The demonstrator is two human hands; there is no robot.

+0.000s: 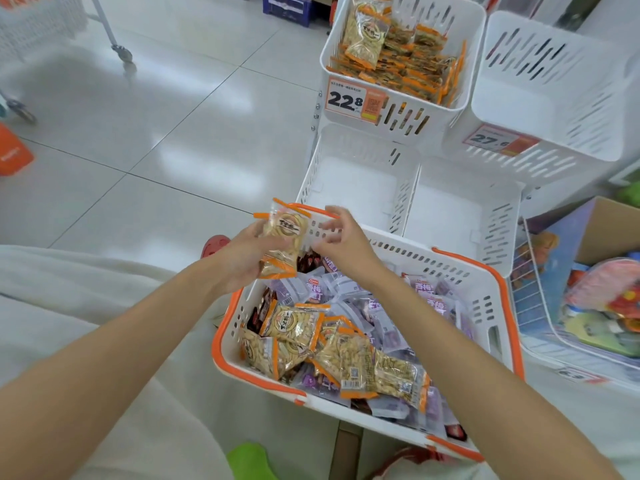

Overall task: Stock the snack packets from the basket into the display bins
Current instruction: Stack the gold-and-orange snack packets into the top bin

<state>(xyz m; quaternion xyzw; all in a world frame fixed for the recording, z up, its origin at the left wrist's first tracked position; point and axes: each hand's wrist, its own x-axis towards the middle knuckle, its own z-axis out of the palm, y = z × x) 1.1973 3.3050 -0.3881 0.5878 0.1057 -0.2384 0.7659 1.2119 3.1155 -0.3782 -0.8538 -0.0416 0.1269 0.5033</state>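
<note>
My left hand (242,259) grips a clear, orange-edged snack packet (285,237) above the far left corner of the basket (221,344). The packet's long axis runs away from me, with its top end pointing toward the white bins (311,174) and leaning slightly left. My right hand (343,240) hovers just beside it, fingers loosely curled and holding nothing. More packets (346,358) lie jumbled in the basket. Matching ones fill the upper left bin (408,128).
</note>
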